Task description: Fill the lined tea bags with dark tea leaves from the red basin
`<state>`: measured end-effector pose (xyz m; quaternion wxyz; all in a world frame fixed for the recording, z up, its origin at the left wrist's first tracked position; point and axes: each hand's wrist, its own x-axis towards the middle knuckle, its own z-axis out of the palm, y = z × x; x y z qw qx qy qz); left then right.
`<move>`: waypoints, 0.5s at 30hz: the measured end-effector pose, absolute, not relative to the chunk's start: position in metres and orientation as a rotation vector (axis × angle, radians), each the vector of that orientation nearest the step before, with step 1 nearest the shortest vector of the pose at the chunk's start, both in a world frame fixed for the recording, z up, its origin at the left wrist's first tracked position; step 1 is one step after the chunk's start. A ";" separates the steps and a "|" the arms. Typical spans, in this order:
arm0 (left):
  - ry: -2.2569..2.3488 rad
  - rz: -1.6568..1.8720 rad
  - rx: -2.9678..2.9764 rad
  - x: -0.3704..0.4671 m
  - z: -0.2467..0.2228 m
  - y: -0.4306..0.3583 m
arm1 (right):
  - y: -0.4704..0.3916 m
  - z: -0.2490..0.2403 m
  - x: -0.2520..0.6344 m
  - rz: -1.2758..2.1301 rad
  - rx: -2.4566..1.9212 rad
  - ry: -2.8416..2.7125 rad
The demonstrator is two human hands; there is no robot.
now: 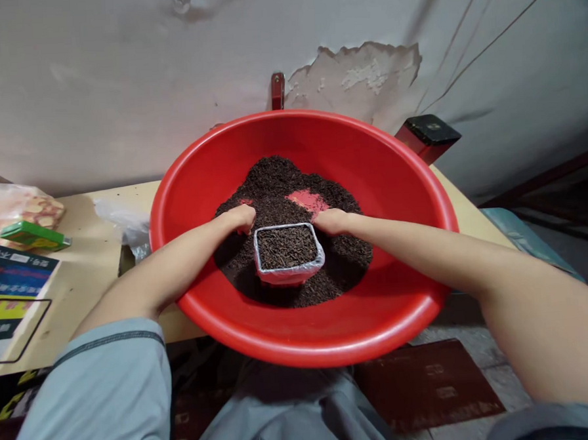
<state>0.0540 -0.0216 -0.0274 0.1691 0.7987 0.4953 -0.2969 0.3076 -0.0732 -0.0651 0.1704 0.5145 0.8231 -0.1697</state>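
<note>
A wide red basin [400,175] holds a heap of dark, dry loose tea leaves [276,175]. Near its middle stands a red tin [283,281] lined with a clear plastic bag [320,261] folded over the rim, full of tea leaves. My left hand [242,218] is curled like a fist in the heap, just beyond the tin's left corner. Opposite it, by the tin's far right corner, my right hand [331,221] is down in the leaves with its fingers bent. What either hand holds is hidden. A red patch [309,201] shows through the leaves beside my right hand.
The basin rests on a light wooden table [82,224] against a peeling wall [120,91]. A red tin with a black lid [432,131] is behind it at right. To the left lie a green box [35,235], plastic bags [126,222] and a printed sheet [12,294].
</note>
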 end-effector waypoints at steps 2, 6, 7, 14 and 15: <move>1.413 -0.822 2.242 0.056 -0.030 -0.022 | -0.070 -0.056 0.303 -0.413 1.462 2.304; 1.427 -0.775 2.185 0.058 -0.024 -0.015 | -0.058 -0.018 0.302 -0.284 1.471 2.335; 1.433 -0.760 2.185 0.057 -0.017 -0.012 | -0.057 -0.006 0.304 -0.256 1.481 2.380; 0.987 -0.190 2.253 0.049 0.077 -0.041 | -0.106 0.054 0.296 -0.620 1.255 3.223; 0.923 -0.180 2.270 0.049 0.087 -0.054 | -0.116 0.056 0.291 -0.640 1.167 3.258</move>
